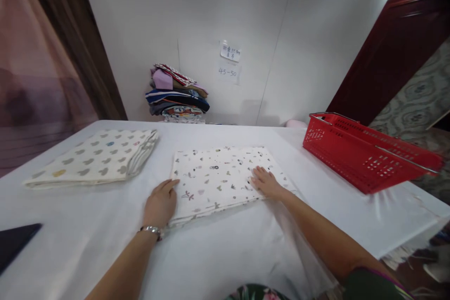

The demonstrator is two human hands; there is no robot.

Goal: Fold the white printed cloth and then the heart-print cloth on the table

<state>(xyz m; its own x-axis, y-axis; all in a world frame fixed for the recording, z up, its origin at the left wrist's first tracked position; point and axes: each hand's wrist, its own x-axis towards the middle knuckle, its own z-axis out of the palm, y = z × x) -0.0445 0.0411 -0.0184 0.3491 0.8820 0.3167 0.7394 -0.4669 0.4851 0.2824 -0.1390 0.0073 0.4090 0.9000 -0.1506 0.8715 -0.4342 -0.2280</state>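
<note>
A folded white cloth (202,180) with a small scattered print of leaves, animals and palm trees lies flat in front of me. My right hand (266,182) rests palm down on its right part, fingers spread. My left hand (161,204), with a bracelet at the wrist, lies along the left edge of the cloth, its fingertips touching that edge and its fingers stretched out. A thin clear sheet, perhaps plastic, shows below the cloth's front right corner and under my right forearm. To the left lies a thicker folded cream cloth (101,152) with grey mouse-head shapes.
The white table (225,253) carries a red plastic basket (355,157) with metal handles at the right. A stack of folded fabrics (179,93) stands at the back by the white wall. A dark flat object (17,241) lies at the left edge. Paper signs (230,51) hang on the wall.
</note>
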